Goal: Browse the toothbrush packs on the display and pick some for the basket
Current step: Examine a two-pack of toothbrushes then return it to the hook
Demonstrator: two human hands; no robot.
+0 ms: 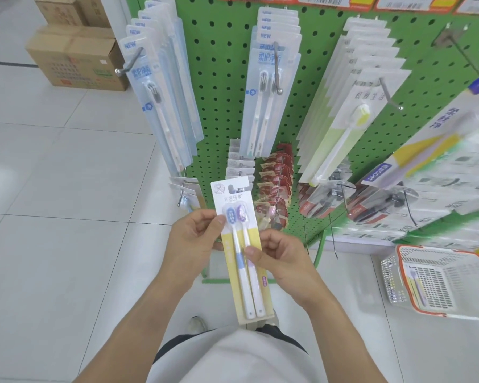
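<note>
I hold a yellow-and-white toothbrush pack (242, 275) upright in front of me; it carries two brushes, one blue and one purple. My left hand (194, 239) grips its left edge near the brush heads. My right hand (280, 252) pinches its right edge at mid-height. Behind it stands the green pegboard display (221, 87) with rows of hanging toothbrush packs: pale blue ones (161, 87) at left, twin packs (268, 87) in the middle, yellow-green ones (343, 120) at right. A white basket with an orange rim (440, 283) sits on the floor at right with one pack inside.
Red-labelled packs (274, 183) and dark ones (324, 200) hang on lower hooks. Bare metal hooks (391, 99) stick out from the board toward me. Cardboard boxes (75, 56) are stacked on the white tiled floor at upper left. My shoe (197, 324) shows below the pack.
</note>
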